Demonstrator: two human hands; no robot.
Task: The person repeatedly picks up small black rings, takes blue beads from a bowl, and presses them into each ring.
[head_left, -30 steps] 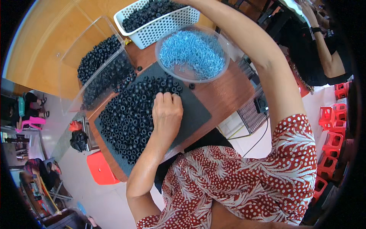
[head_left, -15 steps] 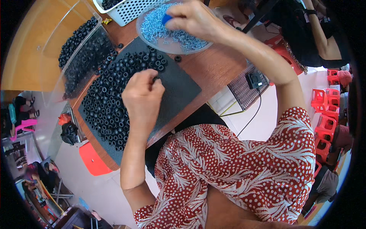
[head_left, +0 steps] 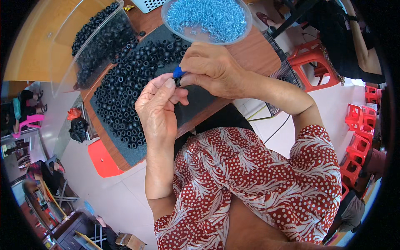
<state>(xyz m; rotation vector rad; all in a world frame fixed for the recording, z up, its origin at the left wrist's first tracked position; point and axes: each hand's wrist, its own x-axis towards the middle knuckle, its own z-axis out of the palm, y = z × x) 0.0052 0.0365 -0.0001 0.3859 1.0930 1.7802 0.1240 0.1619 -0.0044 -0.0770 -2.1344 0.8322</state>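
Observation:
Over the dark grey mat (head_left: pixel 200 106), my two hands meet at the fingertips. My right hand (head_left: pixel 218 68) pinches a small blue object (head_left: pixel 178 72), whose exact kind I cannot make out. Just below it, my left hand (head_left: pixel 156 110) is closed at thumb and forefinger around a small black part (head_left: pixel 178 82), mostly hidden by the fingers. To the left, a heap of black ring-shaped parts (head_left: pixel 121 89) covers much of the mat. Beyond my right hand stands a clear round bowl (head_left: pixel 190 33) of small light-blue pieces (head_left: pixel 223 21).
A clear plastic bin (head_left: pixel 62 46) with more black parts lies at the far left of the wooden table (head_left: pixel 260 54). Behind is a white perforated basket (head_left: pixel 148 5). A red stool (head_left: pixel 104 160) stands at the table's left; another person (head_left: pixel 354 46) is at the right.
My right hand has come back from the bowl to my left hand, carrying the blue object. My left hand has lifted off the heap and turned, with its fingers now visible.

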